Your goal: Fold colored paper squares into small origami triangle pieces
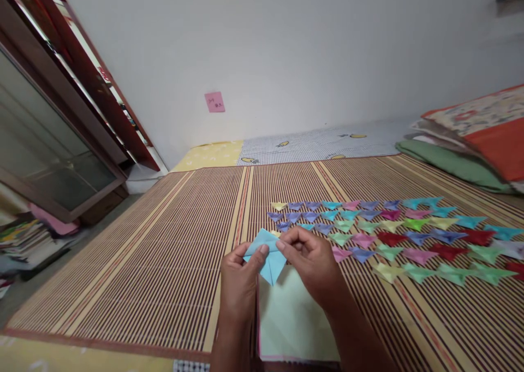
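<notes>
A light blue sheet of origami paper (270,264), folded into a diamond with crease lines, is held up in front of me. My left hand (244,268) grips its left side, the thumb pressed on the face of the paper. At its right corner, my right hand (309,254) pinches the edge between thumb and fingers. Under the hands lies a stack of pale green paper (295,323) with a pink edge showing at its side. The fingers behind the blue paper are partly hidden.
Rows of small folded paper pieces (417,224) in many colours cover the right of the striped mat (164,263). Folded bedding (454,167) and a cushion (491,126) lie at the far right. A pink note (215,102) is stuck to the wall. Books (28,241) stand at left.
</notes>
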